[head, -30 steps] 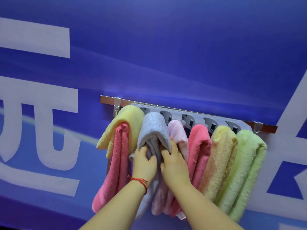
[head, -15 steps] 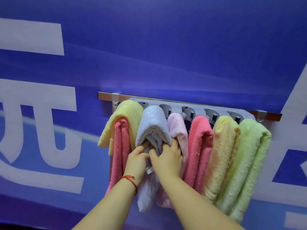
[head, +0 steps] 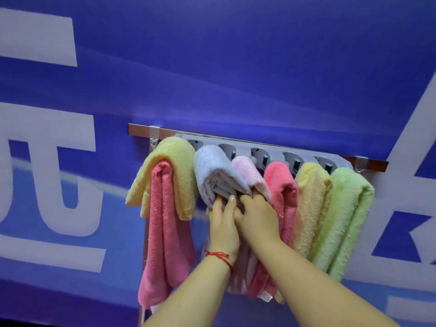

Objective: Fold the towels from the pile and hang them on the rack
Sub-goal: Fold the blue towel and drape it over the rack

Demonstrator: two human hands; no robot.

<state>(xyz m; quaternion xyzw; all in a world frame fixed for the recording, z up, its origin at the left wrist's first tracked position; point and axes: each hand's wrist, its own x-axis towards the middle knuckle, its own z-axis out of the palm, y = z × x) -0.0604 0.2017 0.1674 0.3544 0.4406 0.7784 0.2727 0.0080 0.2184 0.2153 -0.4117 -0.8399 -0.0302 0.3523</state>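
A grey rack (head: 271,153) with several hooks is fixed to a metal rail (head: 141,131) on the blue wall. Several folded towels hang from it: yellow (head: 169,156) over dark pink (head: 165,220) at the left, then pale blue (head: 214,168), light pink (head: 247,173), coral pink (head: 280,185), pale yellow (head: 311,197) and green (head: 346,208). My left hand (head: 223,223), with a red string at the wrist, has its fingertips pushed up into the fold of the pale blue towel. My right hand (head: 257,218) lies beside it, fingers tucked in between the pale blue and light pink towels.
The wall behind is a blue banner (head: 236,67) with large white lettering. The rack's hooks (head: 292,161) show above the towels. Neither a pile of towels nor a table is in view.
Both hands have slid upward along the pale blue towel and pushed deeper into its fold. The camera has moved closer and tilted slightly.
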